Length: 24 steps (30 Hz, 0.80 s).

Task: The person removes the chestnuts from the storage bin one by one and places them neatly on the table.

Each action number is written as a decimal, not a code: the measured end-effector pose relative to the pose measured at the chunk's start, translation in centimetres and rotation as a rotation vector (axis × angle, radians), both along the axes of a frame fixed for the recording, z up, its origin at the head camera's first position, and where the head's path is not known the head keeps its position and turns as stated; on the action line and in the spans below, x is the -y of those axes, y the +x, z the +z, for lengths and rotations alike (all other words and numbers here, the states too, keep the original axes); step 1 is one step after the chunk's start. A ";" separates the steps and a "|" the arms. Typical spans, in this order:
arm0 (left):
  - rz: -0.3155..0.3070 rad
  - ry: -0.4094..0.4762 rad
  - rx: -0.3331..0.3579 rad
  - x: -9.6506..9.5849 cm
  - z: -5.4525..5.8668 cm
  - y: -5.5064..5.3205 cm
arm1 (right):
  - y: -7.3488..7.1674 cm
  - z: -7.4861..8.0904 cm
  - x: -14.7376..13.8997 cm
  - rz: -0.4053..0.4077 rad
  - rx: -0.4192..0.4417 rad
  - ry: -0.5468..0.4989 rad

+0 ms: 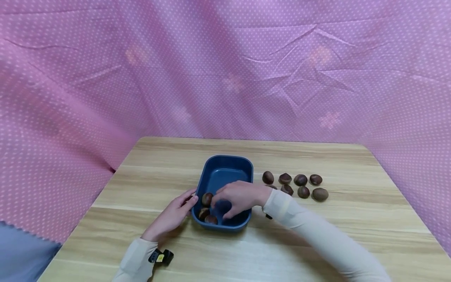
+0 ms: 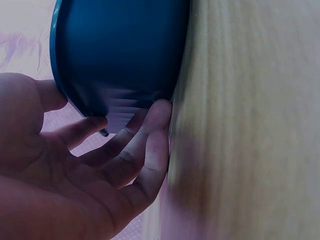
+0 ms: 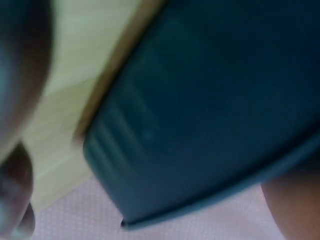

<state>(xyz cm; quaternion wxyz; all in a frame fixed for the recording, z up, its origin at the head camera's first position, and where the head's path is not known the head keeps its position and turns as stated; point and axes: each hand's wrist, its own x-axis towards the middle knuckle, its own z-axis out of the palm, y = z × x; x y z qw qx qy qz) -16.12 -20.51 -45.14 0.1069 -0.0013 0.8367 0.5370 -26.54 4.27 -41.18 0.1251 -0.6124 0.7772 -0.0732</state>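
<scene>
A dark blue rectangular box (image 1: pixel 226 156) stands on the wooden table. My left hand (image 1: pixel 172 215) grips its left side, thumb at the rim; in the left wrist view the fingers (image 2: pixel 158 145) bend against the outer wall near the tabletop. My right hand (image 1: pixel 239 197) reaches over the right wall into the box's near half, with thumb and fingers spread apart and box floor visible between them. Inside, by the left wall and near corner, lie brown chestnuts (image 1: pixel 206 199); one is right at the right fingertips. The right wrist view is blurred, with the box wall (image 3: pixel 200 115) filling much of it.
To the right of the box, two rows of several chestnuts (image 1: pixel 300 180) lie on the table (image 1: pixel 352 219); the right forearm passes in front of them and partly hides one near the wrist. Pink dotted cloth (image 1: pixel 225 78) hangs behind the table and along its sides.
</scene>
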 end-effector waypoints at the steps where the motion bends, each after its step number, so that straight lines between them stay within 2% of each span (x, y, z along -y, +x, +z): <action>1: 0.002 -0.004 -0.001 0.0 0.0 0.0 | 0.1 -0.1 0.3 0.002 -0.001 0.004; 9: 0.005 -0.018 0.004 0.1 0.1 -0.1 | 0.7 -0.9 1.8 0.036 -0.027 0.031; 19: -0.005 -0.037 -0.012 0.2 0.3 0.0 | 1.3 -0.7 2.7 0.042 0.037 0.056; 24: -0.007 -0.033 -0.011 0.1 0.3 -0.1 | 1.6 -1.1 3.1 0.041 0.017 0.077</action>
